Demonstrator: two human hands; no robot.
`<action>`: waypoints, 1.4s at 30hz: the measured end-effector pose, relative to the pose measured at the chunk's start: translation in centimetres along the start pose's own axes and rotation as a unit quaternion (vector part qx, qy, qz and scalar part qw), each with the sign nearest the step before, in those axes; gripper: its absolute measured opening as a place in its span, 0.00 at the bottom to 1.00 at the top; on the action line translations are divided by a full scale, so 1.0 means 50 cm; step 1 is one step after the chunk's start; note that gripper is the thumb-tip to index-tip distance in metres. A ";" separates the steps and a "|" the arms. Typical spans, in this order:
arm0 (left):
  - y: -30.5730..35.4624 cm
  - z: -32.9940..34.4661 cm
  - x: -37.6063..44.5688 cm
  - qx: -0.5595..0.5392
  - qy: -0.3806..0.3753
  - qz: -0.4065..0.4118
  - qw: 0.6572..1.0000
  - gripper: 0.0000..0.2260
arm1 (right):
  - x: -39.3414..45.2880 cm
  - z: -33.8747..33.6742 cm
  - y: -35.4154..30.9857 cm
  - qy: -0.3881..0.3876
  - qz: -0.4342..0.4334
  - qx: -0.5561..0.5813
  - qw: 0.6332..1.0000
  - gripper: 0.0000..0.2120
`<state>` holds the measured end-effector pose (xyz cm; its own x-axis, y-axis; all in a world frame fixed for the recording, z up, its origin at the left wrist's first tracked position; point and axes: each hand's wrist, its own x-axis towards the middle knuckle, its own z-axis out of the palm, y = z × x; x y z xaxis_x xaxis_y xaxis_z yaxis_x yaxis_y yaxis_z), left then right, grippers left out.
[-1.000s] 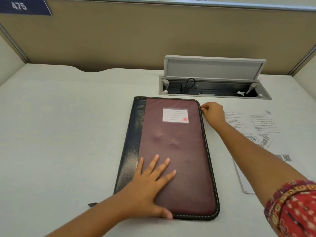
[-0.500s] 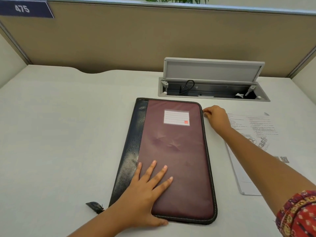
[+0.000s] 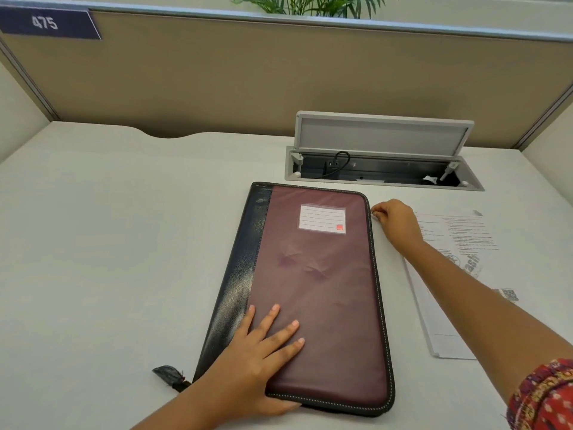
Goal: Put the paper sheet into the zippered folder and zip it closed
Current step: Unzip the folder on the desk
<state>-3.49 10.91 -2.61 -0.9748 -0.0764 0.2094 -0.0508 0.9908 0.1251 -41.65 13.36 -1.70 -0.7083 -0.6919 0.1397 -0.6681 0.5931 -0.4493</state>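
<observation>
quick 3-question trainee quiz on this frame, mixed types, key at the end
1. True or false: the paper is already inside the folder.
2. Which hand lies flat on the folder cover? A) left B) right C) neither
3. Fill in: the right hand is pinched at the folder's far ____ corner.

Key:
1. False; it lies on the desk right of the folder, partly under the right forearm.
2. A; the left hand presses near the close end.
3. right

A white desk [image 3: 108,243] holds an open cable tray [image 3: 381,172] far right; a "475" sign [image 3: 46,23] and possibly a plant [image 3: 310,4] top the partition [image 3: 248,82].
</observation>
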 end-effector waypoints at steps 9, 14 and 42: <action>0.007 0.014 0.020 0.016 0.043 -0.021 0.999 0.31 | -0.088 -0.008 -0.009 -0.011 -0.052 -0.008 0.999 0.09; 0.005 0.019 0.024 0.017 0.049 -0.023 0.998 0.31 | -0.141 -0.016 -0.004 -0.006 -0.045 -0.015 0.999 0.10; 0.016 0.009 0.023 0.062 0.021 -0.038 0.997 0.32 | -0.483 -0.044 -0.025 0.014 0.026 0.040 0.999 0.06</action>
<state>-4.77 11.66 -2.73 -0.9574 -0.1537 0.2446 -0.1532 0.9880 0.0210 -24.21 30.21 -2.56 -0.7487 -0.6485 0.1375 -0.6101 0.5930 -0.5255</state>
